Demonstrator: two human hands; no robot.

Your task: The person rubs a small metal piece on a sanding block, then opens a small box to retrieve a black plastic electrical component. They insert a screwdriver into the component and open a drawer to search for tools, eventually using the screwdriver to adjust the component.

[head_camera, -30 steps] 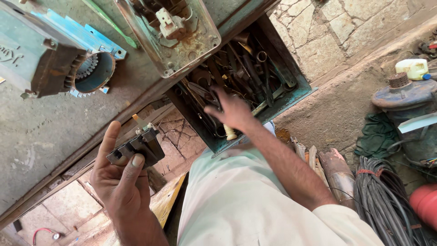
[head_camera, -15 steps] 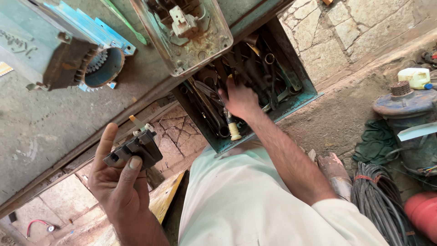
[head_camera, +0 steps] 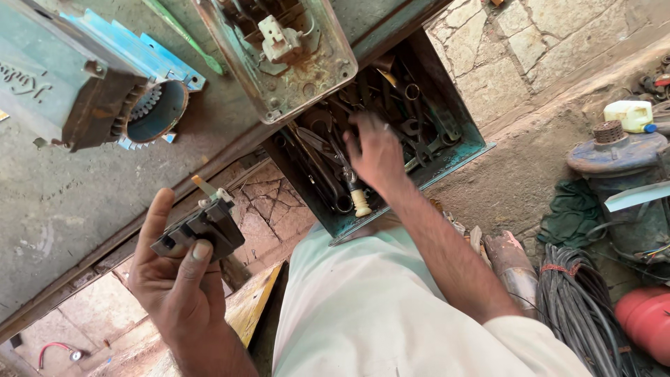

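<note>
Nearest, the left hand [head_camera: 174, 293] keeps its grip closed on a small black switch block [head_camera: 202, 229], thumb on its face, held up off the worktop [head_camera: 63, 209] much as a second ago. Further out, the right hand [head_camera: 377, 150] has pushed deeper into the open tool drawer [head_camera: 447, 157]: its fingers now curl down among the spanners [head_camera: 412, 129], beside a cream-handled screwdriver [head_camera: 357, 199]. Whether they have closed on a tool I cannot tell. Judging by that, the rummaging goes on. Beyond sit a rusty switch box [head_camera: 279, 56] and blue motor housing [head_camera: 91, 91].
</note>
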